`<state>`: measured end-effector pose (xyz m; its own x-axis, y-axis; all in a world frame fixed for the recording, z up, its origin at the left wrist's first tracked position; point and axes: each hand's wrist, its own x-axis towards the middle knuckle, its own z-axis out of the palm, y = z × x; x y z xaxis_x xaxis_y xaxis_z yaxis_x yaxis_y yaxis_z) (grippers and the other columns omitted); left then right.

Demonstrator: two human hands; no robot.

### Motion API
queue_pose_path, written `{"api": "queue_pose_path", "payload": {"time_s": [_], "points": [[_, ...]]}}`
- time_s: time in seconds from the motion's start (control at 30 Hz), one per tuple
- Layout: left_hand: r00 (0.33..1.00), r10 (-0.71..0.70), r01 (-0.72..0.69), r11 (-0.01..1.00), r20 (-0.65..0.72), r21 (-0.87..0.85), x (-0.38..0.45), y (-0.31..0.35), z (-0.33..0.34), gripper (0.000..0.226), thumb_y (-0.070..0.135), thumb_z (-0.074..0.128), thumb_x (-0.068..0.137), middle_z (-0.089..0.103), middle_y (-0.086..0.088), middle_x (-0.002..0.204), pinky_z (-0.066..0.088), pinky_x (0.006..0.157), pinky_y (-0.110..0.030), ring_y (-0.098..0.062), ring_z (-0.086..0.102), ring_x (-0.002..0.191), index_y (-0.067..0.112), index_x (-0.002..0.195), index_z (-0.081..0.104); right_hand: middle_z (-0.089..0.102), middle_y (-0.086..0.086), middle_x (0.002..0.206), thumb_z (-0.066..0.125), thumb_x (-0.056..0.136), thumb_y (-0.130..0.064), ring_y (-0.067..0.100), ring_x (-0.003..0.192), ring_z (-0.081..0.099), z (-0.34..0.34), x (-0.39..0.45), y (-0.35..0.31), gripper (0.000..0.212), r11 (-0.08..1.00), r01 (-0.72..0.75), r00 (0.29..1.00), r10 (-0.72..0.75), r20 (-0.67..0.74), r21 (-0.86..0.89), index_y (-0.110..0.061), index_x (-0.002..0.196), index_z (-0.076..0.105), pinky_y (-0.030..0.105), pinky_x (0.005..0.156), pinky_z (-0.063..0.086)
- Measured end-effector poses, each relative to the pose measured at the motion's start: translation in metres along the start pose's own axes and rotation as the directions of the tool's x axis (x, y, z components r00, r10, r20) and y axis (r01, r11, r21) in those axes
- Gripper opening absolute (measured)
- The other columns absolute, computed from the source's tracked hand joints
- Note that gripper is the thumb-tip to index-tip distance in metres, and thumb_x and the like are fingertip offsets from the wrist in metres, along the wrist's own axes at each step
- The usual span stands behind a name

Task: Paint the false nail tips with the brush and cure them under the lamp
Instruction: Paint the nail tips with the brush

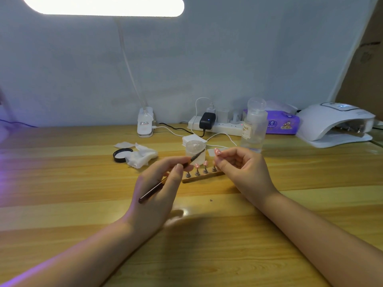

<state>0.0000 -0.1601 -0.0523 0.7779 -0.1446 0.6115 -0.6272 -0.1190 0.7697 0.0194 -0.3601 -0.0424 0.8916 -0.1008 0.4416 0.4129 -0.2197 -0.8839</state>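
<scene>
The left hand (159, 183) pinches the brush (172, 176), the right hand (238, 164) pinches one nail tip (217, 151) above the stand (202, 176) — I'd brace both wrists on the table (207, 235) and stroke lightly.

power strip (224, 127), tissue pack (283, 124), crumpled wipe (142, 155)

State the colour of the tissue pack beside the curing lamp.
Purple, with a cartoon print; the tissue pack shows best in the head view.
</scene>
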Motion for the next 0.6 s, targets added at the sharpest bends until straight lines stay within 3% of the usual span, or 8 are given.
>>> {"api": "queue_pose_path", "payload": {"time_s": [0.23, 0.33, 0.47, 0.6], "points": [[0.999, -0.033, 0.034, 0.998, -0.010, 0.051, -0.001, -0.001, -0.002, 0.030, 0.042, 0.049, 0.091, 0.072, 0.006, 0.104, 0.052, 0.090, -0.033, -0.015, 0.065, 0.106, 0.032, 0.112, 0.068, 0.071, 0.006, 0.082, 0.070, 0.085, -0.018, 0.020, 0.080, 0.068, -0.012, 0.012, 0.009, 0.008, 0.986, -0.109, 0.982, 0.088, -0.169, -0.124, -0.012, 0.091, 0.068, 0.032, 0.076, 0.057], [0.997, -0.071, 0.072, 0.992, -0.008, 0.105, -0.001, -0.001, -0.001, 0.029, 0.053, 0.047, 0.091, 0.070, 0.009, 0.109, 0.051, 0.093, -0.042, -0.014, 0.064, 0.108, 0.043, 0.113, 0.064, 0.072, 0.002, 0.076, 0.072, 0.084, -0.021, 0.018, 0.077, 0.069, -0.014, 0.014, 0.014, 0.005, 0.972, -0.151, 0.979, 0.122, -0.162, -0.180, -0.016, 0.082, 0.070, 0.033, 0.077, 0.055], [0.997, -0.072, 0.072, 0.990, -0.002, 0.124, -0.001, 0.000, -0.001, 0.028, 0.053, 0.046, 0.092, 0.070, 0.011, 0.109, 0.051, 0.093, -0.042, -0.013, 0.063, 0.108, 0.045, 0.114, 0.063, 0.068, -0.007, 0.069, 0.075, 0.081, -0.025, 0.005, 0.066, 0.060, -0.014, 0.014, 0.017, 0.006, 0.950, -0.145, 0.984, 0.110, -0.138, -0.276, -0.024, 0.076, 0.072, 0.022, 0.065, 0.046], [0.996, -0.086, 0.086, 0.991, -0.007, 0.106, -0.002, 0.004, 0.000, 0.028, 0.052, 0.048, 0.091, 0.071, 0.009, 0.106, 0.051, 0.093, -0.038, -0.011, 0.064, 0.105, 0.042, 0.108, 0.067, 0.067, 0.001, 0.072, 0.077, 0.079, -0.029, 0.009, 0.064, 0.053, -0.012, 0.016, 0.020, 0.009, 0.914, -0.164, 0.985, 0.134, -0.107, -0.371, -0.020, 0.080, 0.076, 0.023, 0.061, 0.039]]}}
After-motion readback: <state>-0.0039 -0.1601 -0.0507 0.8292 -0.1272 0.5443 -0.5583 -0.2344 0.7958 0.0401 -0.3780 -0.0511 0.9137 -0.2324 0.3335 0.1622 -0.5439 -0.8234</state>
